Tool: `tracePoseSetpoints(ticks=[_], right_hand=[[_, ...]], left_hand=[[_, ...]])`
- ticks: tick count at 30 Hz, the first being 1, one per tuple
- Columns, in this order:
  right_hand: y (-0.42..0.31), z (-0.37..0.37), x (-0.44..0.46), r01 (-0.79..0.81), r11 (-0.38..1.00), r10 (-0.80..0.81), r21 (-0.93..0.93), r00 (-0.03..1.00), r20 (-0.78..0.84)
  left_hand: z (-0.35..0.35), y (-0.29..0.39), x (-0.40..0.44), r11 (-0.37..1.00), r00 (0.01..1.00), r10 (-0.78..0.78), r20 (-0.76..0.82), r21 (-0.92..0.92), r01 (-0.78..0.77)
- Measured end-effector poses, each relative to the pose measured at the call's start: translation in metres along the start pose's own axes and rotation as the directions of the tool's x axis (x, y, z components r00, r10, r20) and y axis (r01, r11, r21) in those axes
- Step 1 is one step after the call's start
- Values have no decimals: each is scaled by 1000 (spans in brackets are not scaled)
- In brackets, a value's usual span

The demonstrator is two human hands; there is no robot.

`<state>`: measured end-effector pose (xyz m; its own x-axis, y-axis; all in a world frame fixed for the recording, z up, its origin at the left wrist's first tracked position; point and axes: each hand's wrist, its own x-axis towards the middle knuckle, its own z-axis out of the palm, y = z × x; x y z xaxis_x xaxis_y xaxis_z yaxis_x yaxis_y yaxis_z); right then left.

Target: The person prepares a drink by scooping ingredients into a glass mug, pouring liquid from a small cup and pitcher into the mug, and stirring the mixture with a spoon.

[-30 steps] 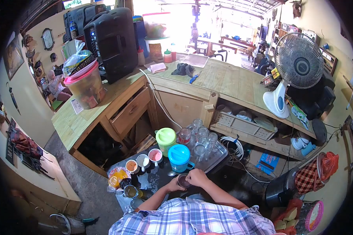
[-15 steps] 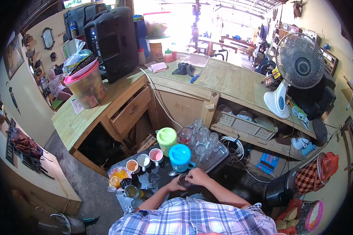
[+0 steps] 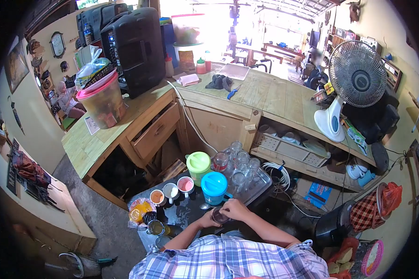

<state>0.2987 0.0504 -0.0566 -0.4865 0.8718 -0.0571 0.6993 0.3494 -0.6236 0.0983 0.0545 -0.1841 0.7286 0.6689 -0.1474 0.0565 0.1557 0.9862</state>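
Observation:
My left hand [image 3: 207, 219] is wrapped round a small glass [image 3: 220, 216] with something dark inside, close to my body. Over the rim of that glass, my right hand [image 3: 236, 209] has its fingers pinched together; what they hold is hidden. Just beyond my hands stand a blue lidded pitcher [image 3: 213, 189] and a green lidded pitcher [image 3: 199, 168]. A metal spoon [image 3: 205, 206] lies beside the blue pitcher. To the left are a pink-filled cup [image 3: 185, 185], a white cup [image 3: 171, 191] and a cup with orange-brown contents [image 3: 157, 198].
Several upturned glasses [image 3: 240, 160] crowd a metal tray [image 3: 262, 182] on the right. A yellow-orange bag [image 3: 142, 211] and a glass mug [image 3: 157, 227] sit at the left edge. A wooden counter [image 3: 265, 90] with a fan [image 3: 358, 74] and a black speaker [image 3: 136, 53] surrounds the work table.
Both hands stay at the glass, with only a slight shift of the right fingers over its rim. The whole view has shifted very slightly.

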Motion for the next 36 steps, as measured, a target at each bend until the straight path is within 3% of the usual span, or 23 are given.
tracePoseSetpoints(ticks=[3,5,6,8,9,11,12,14,15,17,18,20,21,23,27,30,32,33,36], right_hand=[[-1,1,-1,91,987,-109,-136,984,-138],[-3,-2,1,-64,996,69,-66,995,70],[-3,-2,2,-62,996,67,-66,995,71],[-4,-3,4,182,975,-201,-130,969,-143],[-4,-4,4,184,974,-201,-130,969,-140],[-11,-10,6,-1,976,36,-216,987,159],[-8,-8,7,1,977,35,-215,986,162],[-4,-5,10,215,972,-218,-92,975,-28],[-2,-3,11,216,972,-220,-93,975,-26],[-5,-2,11,101,916,-56,-389,991,125],[-4,-1,12,102,915,-57,-390,990,125],[1,3,14,225,968,-221,-109,974,42],[4,4,16,228,968,-224,-110,974,44],[4,5,17,242,921,-228,-306,970,81],[3,-3,20,193,961,-158,-199,971,179],[0,-5,19,221,923,-184,-315,972,144],[-5,-12,18,176,976,-149,-125,969,199],[-3,-10,19,177,976,-150,-124,968,201],[1,-5,18,262,943,-253,-206,965,68]], left_hand=[[2,11,-2,1000,1000,-9,-3,4,9],[0,6,-1,998,1000,-23,-17,51,24],[0,3,0,1000,1000,-17,1,13,17],[-1,1,2,1000,1000,-8,16,-26,8],[-1,-1,1,999,1000,11,7,-39,-11],[-1,-6,1,998,1000,30,-4,-53,-30],[-2,-8,2,999,1000,14,11,-39,-13],[-2,-3,2,1000,1000,-2,24,-24,2],[-2,0,1,1000,1000,-11,24,-7,11],[-2,-4,1,1000,999,-22,23,8,22],[-2,-5,2,1000,1000,-14,22,-15,14],[-1,-1,1,999,1000,-6,18,-40,7],[-1,1,1,999,1000,-14,19,-32,14],[-2,-3,1,999,1000,-22,18,-27,22],[-3,-5,2,1000,1000,-3,25,4,3],[-1,-1,0,1000,1000,-18,17,4,18],[0,3,0,1000,1000,-21,9,10,21],[0,6,0,1000,1000,-14,13,10,14],[0,1,1,1000,1000,2,13,0,-2]])
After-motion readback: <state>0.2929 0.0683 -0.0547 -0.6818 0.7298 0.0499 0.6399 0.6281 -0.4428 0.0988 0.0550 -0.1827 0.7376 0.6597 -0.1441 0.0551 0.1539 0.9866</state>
